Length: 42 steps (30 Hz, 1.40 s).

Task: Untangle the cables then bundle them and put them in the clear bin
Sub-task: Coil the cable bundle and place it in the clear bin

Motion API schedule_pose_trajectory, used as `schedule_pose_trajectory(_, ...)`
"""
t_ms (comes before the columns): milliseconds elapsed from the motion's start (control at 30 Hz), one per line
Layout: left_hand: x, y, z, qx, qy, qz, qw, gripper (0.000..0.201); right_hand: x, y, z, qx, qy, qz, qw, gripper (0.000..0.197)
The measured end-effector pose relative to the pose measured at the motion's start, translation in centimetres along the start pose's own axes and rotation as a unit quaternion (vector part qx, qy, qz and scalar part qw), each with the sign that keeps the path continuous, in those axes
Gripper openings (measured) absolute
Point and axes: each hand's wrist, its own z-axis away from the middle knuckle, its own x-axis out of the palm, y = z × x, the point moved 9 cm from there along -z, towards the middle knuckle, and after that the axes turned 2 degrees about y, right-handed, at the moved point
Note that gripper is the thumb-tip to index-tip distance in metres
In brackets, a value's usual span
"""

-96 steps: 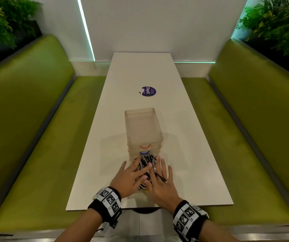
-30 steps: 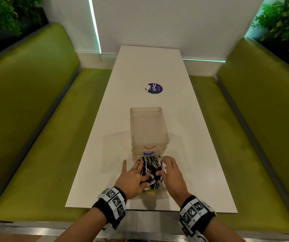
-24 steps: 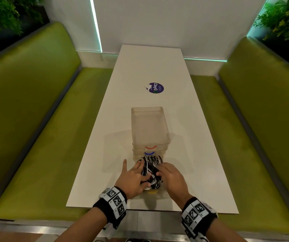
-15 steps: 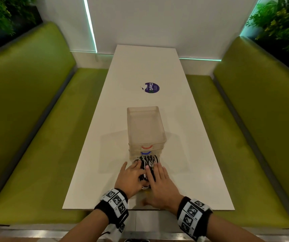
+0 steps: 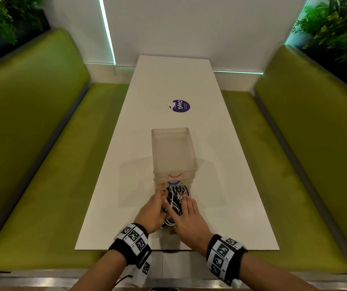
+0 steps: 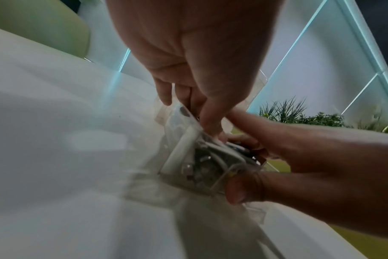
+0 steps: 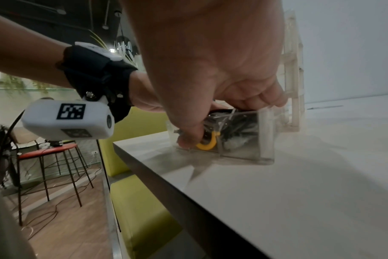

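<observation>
A tangle of black and white cables (image 5: 175, 198) fills a small clear bin (image 7: 244, 154) with a yellow handle (image 7: 207, 144), near the table's front edge. My left hand (image 5: 153, 208) is at the tangle's left side, fingers curled down into the white cables (image 6: 182, 152). My right hand (image 5: 187, 215) lies on top of the tangle with straight fingers. Its thumb (image 6: 239, 189) touches the bin's front wall. Both hands hide much of the bin in the head view.
Just behind the cables stands a stack of clear bins (image 5: 172, 152) with red and blue handles; the top one holds nothing. A purple sticker (image 5: 180, 106) is farther back on the white table (image 5: 231, 185). Green benches (image 5: 52, 164) run along both sides.
My right hand has moved from the tangle's right side onto its top and flattened there. My left hand has slid forward along the left side and curled into the cables.
</observation>
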Motion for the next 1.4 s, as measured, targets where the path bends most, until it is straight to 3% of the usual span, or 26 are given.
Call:
schedule_pose_trajectory(100, 0.9, 0.1, 0.1, 0.015, -0.029, -0.014, 0.999, 0.107, 0.7, 0.2, 0.0, 0.008, -0.036, -0.011, 0.999, 0.131)
schedule_pose_trajectory(233, 0.5, 1.0, 0.7, 0.058, -0.059, 0.072, 0.994, 0.093, 1.2, 0.3, 0.0, 0.019, -0.063, 0.002, 0.998, 0.103)
schedule_pose_trajectory(267, -0.6, 1.6, 0.6, 0.071, -0.026, 0.061, 0.995, 0.079, 1.4, 0.3, 0.0, 0.016, -0.062, 0.008, 0.998, 0.102)
schedule_pose_trajectory(300, -2.5, 2.2, 0.6, 0.085, 0.043, 0.029, 0.995, 0.061, 1.4, 0.3, -0.1, 0.014, -0.058, 0.01, 0.998, 0.103)
schedule_pose_trajectory(367, -7.0, 4.7, 1.4, 0.129, 0.211, -0.042, 0.968, 0.029, 1.4, 0.2, -0.3, 0.007, -0.047, 0.007, 0.999, 0.106)
schedule_pose_trajectory(433, -9.5, 7.6, 1.4, 0.183, 0.287, -0.095, 0.935, 0.033, 1.3, 0.2, -0.3, 0.007, -0.045, 0.015, 0.999, 0.107)
schedule_pose_trajectory(533, -9.6, 8.1, -2.8, 0.128, 0.19, -0.159, 0.961, 0.073, 0.7, 0.1, -0.2, 0.007, -0.05, 0.037, 0.998, 0.102)
schedule_pose_trajectory(600, -8.9, 7.7, -4.9, 0.086, 0.107, -0.119, 0.983, 0.067, 0.4, 0.3, -0.4, 0.008, -0.051, 0.057, 0.997, 0.092)
schedule_pose_trajectory(667, -8.6, 7.3, -5.6, 0.071, 0.075, -0.054, 0.993, 0.055, 0.0, 1.0, -1.3, 0.015, -0.036, 0.067, 0.997, 0.087)
schedule_pose_trajectory(767, -8.5, 7.7, -5.1, 0.089, 0.057, -0.073, 0.992, 0.052, -0.6, 2.1, -3.2, 0.028, -0.015, 0.048, 0.998, 0.09)
schedule_pose_trajectory(900, -8.6, 7.7, -4.9, 0.087, 0.06, -0.081, 0.991, 0.053, 0.2, 2.1, -3.5, 0.058, -0.04, -0.02, 0.997, 0.096)
schedule_pose_trajectory(967, -8.6, 7.7, -4.9, 0.082, 0.064, -0.078, 0.992, 0.054, -0.5, 2.2, -2.7, 0.054, -0.008, -0.006, 0.998, 0.096)
schedule_pose_trajectory(1033, -8.6, 7.6, -5.0, 0.075, 0.065, -0.074, 0.992, 0.055, -1.2, 2.4, -2.1, 0.053, 0.043, -0.014, 0.998, 0.089)
schedule_pose_trajectory(1100, -8.6, 7.5, -5.0, 0.071, 0.062, -0.072, 0.993, 0.056, -0.9, 2.0, -1.6, 0.029, 0.048, -0.036, 0.998, 0.076)
schedule_pose_trajectory(1167, -8.6, 7.3, -5.2, 0.068, 0.065, -0.067, 0.993, 0.058, -1.7, 2.6, -0.7, 0.05, 0.094, -0.074, 0.992, 0.066)
schedule_pose_trajectory(1300, -8.5, 7.1, -5.3, 0.065, 0.062, -0.064, 0.994, 0.056, -2.0, 2.3, 0.1, 0.006, 0.113, -0.086, 0.99, 0.072)
schedule_pose_trajectory(1400, -8.5, 7.1, -5.4, 0.065, 0.062, -0.054, 0.995, 0.055, -2.7, 3.4, -0.8, -0.006, 0.134, -0.072, 0.988, 0.062)
